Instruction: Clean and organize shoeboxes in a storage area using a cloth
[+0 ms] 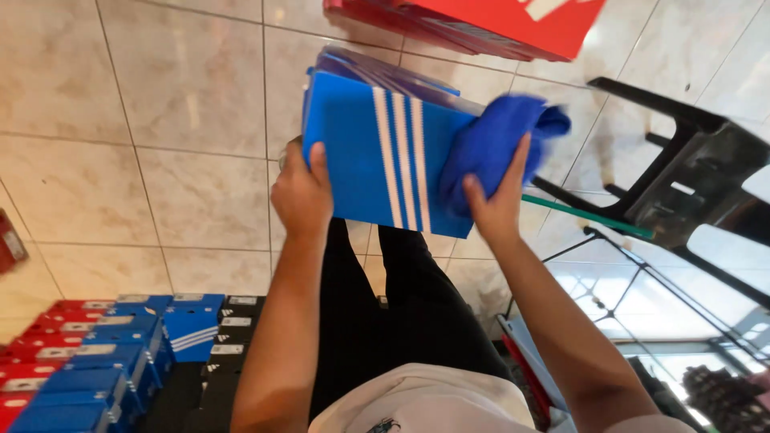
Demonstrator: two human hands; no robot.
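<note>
Both forearms come up from the near edge, over a white shirt (417, 401) and black trousers (401, 321). Left hand (301, 192) is closed on the left edge of a blue shoebox (361, 152) with white stripes, thumb on top, fingers hidden under it. Right hand (499, 204) presses a blue cloth (497, 144) flat against the right end of the lid, fingers spread over the cloth. Box is held up over the tiled floor (160, 120), lid shut, contents not visible. Red shoebox (497, 24) sits just beyond it at the far edge, also shut. Black plastic chair (690, 160) stands right. Near left, stacked shoeboxes (104, 353) in blue, red and black, all closed. Glass-topped stand (642, 289) near right.
</note>
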